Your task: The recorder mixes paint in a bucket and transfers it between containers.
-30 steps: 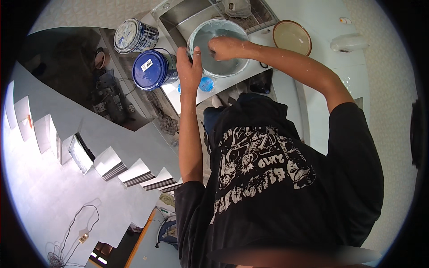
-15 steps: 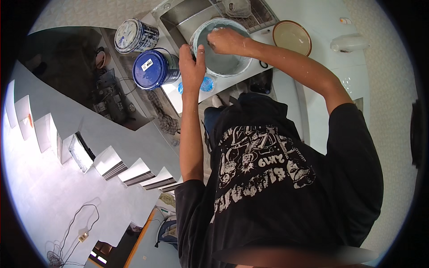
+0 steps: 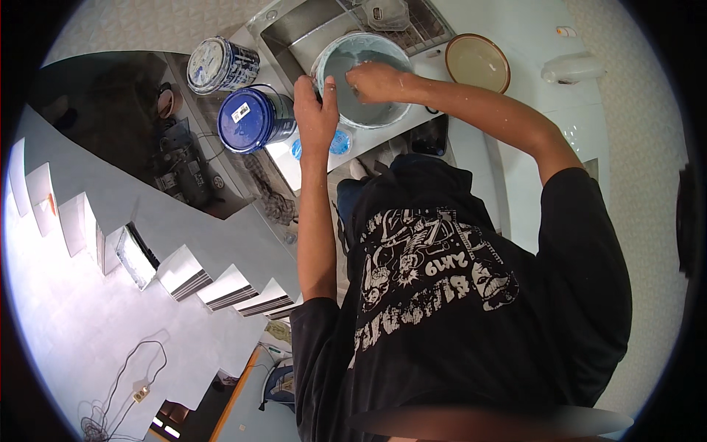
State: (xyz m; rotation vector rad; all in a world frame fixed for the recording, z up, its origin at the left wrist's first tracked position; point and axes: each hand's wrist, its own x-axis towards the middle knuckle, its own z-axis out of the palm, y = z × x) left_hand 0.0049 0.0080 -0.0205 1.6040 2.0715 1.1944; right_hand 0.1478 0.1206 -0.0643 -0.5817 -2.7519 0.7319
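Observation:
A round pale blue-grey bucket (image 3: 383, 118) stands at the edge of a steel sink (image 3: 294, 37). My left hand (image 3: 315, 110) grips the bucket's left rim. My right hand (image 3: 375, 79) reaches inside the bucket, fingers curled against its inner wall; whether it holds anything I cannot tell. A small blue bottle cap or lid (image 3: 340, 141) lies just below the bucket, beside my left wrist.
Left of the bucket stand a blue paint can (image 3: 254, 118) and a white-lidded can (image 3: 219, 65). A brown round plate (image 3: 477, 62) and a white bottle (image 3: 573, 68) lie on the white counter at right. A wire rack (image 3: 412, 18) sits in the sink.
The bucket and both hands have shifted slightly up in the picture. My right hand has moved along the inside of the bucket; the left keeps its grip on the rim.

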